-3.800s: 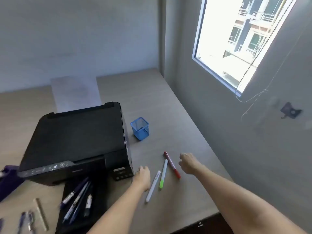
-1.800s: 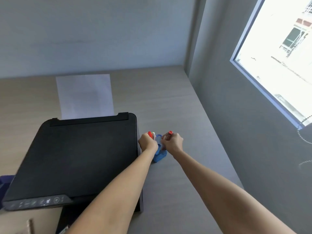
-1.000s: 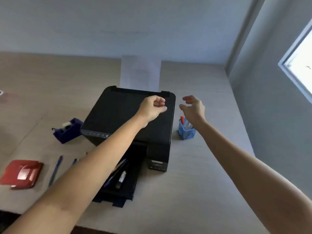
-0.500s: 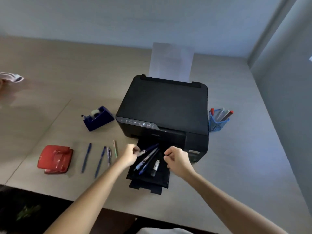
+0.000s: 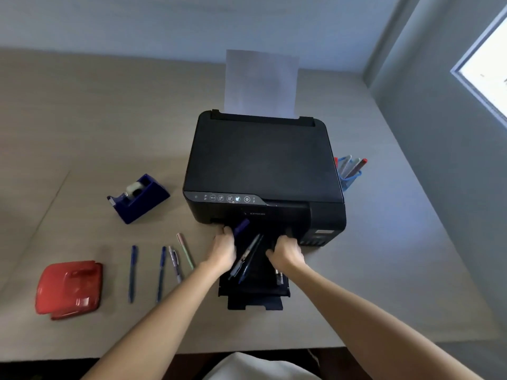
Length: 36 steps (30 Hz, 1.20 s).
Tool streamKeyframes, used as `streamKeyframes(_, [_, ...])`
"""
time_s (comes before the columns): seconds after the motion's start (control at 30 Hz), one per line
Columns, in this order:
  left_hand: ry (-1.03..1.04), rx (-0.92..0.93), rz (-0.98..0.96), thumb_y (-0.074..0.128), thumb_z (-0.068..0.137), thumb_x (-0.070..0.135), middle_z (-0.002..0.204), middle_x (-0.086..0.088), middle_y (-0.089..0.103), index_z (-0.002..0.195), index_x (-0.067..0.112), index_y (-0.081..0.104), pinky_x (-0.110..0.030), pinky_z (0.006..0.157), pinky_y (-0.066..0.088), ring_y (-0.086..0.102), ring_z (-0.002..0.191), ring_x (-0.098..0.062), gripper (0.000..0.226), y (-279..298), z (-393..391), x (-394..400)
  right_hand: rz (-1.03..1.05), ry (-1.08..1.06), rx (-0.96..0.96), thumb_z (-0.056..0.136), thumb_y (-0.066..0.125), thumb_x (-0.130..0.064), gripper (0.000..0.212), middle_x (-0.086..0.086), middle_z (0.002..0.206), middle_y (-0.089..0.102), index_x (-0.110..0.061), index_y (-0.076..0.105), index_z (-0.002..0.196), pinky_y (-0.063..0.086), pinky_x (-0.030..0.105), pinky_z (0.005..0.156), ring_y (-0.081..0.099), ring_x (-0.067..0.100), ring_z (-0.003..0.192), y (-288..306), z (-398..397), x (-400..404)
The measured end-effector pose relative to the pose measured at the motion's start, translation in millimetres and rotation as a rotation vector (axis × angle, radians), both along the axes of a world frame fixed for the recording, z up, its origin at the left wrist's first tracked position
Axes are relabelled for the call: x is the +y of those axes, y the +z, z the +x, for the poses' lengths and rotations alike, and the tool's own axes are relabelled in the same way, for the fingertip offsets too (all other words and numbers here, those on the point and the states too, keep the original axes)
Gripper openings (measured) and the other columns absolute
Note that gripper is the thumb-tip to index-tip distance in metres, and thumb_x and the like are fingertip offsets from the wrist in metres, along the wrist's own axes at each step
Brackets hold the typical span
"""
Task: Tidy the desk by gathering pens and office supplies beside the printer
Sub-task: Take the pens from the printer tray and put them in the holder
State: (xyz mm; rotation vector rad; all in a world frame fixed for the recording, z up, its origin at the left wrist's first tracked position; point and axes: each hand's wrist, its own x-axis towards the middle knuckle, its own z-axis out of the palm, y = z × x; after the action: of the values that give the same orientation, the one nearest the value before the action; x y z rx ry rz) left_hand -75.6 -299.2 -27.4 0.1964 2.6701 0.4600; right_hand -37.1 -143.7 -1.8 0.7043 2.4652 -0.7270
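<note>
The black printer (image 5: 263,165) stands mid-desk, its output tray (image 5: 255,300) pulled out toward me. My left hand (image 5: 223,250) rests at the tray's left edge, shut on a purple pen (image 5: 241,227) that points up toward the printer. My right hand (image 5: 286,253) is at the tray's right side, fingers curled over a black-and-white marker (image 5: 278,278) whose end shows under the wrist. Two dark pens (image 5: 248,256) lie on the tray between my hands. A blue mesh cup (image 5: 349,176) holding several pens stands at the printer's right side.
Left of the tray several pens lie on the desk: two blue (image 5: 133,272), a clear purple one (image 5: 175,263), a green one (image 5: 186,250). A blue tape dispenser (image 5: 138,198) and red hole punch (image 5: 70,289) sit further left. Paper (image 5: 260,83) stands behind the printer; the wall is right.
Both hands dropped markers into the blue cup, then came down to the output tray. Since half a second ago, the left hand lifted the purple pen and the right closed over the marker.
</note>
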Motion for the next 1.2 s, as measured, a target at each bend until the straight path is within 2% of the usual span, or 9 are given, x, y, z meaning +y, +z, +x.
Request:
streamKeyframes(0.17, [-0.029,-0.019,0.088,0.055,0.091,0.027,0.115,-0.018,0.056,0.116,0.001,0.05,-0.041,0.074,0.05,0.064,0.095,-0.041,0.037,-0.1,21.6,-9.3,-0.095,-0.156,-0.012,0.092,0.048,-0.024,0.026,0.015,0.093,0.058,0.0,0.054,0.101,0.052,0.037,0.07,0.057,0.026,0.072,-7.9,7.6,11.3])
streamKeyframes(0.3, [-0.083,0.047,0.021,0.057,0.088,0.032,0.114,-0.016,0.057,0.112,0.004,0.057,-0.041,0.074,0.051,0.065,0.096,-0.039,0.037,3.1,30.3,-13.8,-0.17,-0.261,0.051,0.093,0.043,-0.016,0.036,0.025,0.114,0.055,0.003,0.043,0.124,0.055,0.041,0.078,0.062,0.04,0.093,-9.3,7.9,9.6])
streamKeyframes(0.43, [-0.138,0.121,-0.087,0.059,0.085,0.029,0.112,-0.012,0.058,0.111,0.007,0.06,-0.04,0.076,0.052,0.065,0.101,-0.034,0.033,7.6,38.9,-19.7,-0.194,-0.223,0.055,0.093,0.047,-0.021,0.017,0.024,0.102,0.063,-0.003,0.045,0.093,0.053,0.032,0.056,0.059,0.033,0.072,-9.5,2.6,-3.5])
streamKeyframes(0.57, [-0.102,0.105,-0.129,0.056,0.089,0.03,0.115,-0.012,0.058,0.115,0.006,0.057,-0.04,0.077,0.053,0.063,0.104,-0.031,0.036,3.3,45.0,-34.8,-0.16,-0.187,0.077,0.09,0.06,-0.03,0.026,0.013,0.092,0.061,-0.008,0.047,0.084,0.058,0.04,0.073,0.059,0.03,0.077,-11.3,-7.5,-20.4])
streamKeyframes(0.67, [-0.068,0.051,-0.125,0.05,0.094,0.028,0.111,-0.013,0.063,0.113,0.006,0.056,-0.038,0.071,0.052,0.066,0.098,-0.03,0.031,4.3,49.0,-48.6,-0.109,-0.124,0.049,0.088,0.064,-0.025,0.021,0.012,0.091,0.059,-0.008,0.054,0.083,0.053,0.033,0.07,0.062,0.029,0.081,-11.1,-14.0,-29.0])
streamKeyframes(0.8, [-0.001,-0.059,0.018,0.044,0.097,0.026,0.083,-0.008,0.062,0.102,0.007,0.052,-0.031,0.058,0.04,0.057,0.067,-0.026,0.021,16.3,57.1,-73.8,-0.058,0.014,0.018,0.09,0.059,-0.023,0.02,0.008,0.091,0.057,-0.005,0.06,0.098,0.049,0.032,0.068,0.065,0.031,0.089,-9.0,-16.7,-34.6])
streamKeyframes(1.0, [0.143,-0.41,0.423,0.045,0.098,0.022,0.076,-0.001,0.061,0.09,0.005,0.057,-0.034,0.065,0.05,0.058,0.068,-0.012,0.022,76.8,59.9,-107.6,-0.075,0.405,0.087,0.092,0.042,-0.026,0.018,0.01,0.084,0.052,-0.009,0.043,0.086,0.041,0.032,0.056,0.052,0.03,0.071,22.2,-4.7,-20.4])
streamKeyframes(1.1, [0.173,-0.481,0.584,0.047,0.098,0.011,0.082,-0.007,0.066,0.101,-0.001,0.058,-0.03,0.062,0.054,0.067,0.069,-0.011,0.017,121.2,49.2,-102.3,-0.198,0.561,0.223,0.093,0.042,-0.027,0.019,0.009,0.07,0.05,-0.012,0.037,0.084,0.035,0.034,0.046,0.048,0.028,0.059,60.0,9.4,4.3])
streamKeyframes(1.2, [0.06,-0.382,0.622,0.049,0.097,0.009,0.085,-0.004,0.065,0.103,0.007,0.06,-0.022,0.062,0.049,0.059,0.066,-0.008,0.012,167.2,26.3,-66.0,-0.257,0.533,0.521,0.095,0.044,-0.026,0.021,0.014,0.072,0.057,-0.009,0.04,0.083,0.042,0.042,0.054,0.052,0.029,0.059,106.7,15.9,48.8])
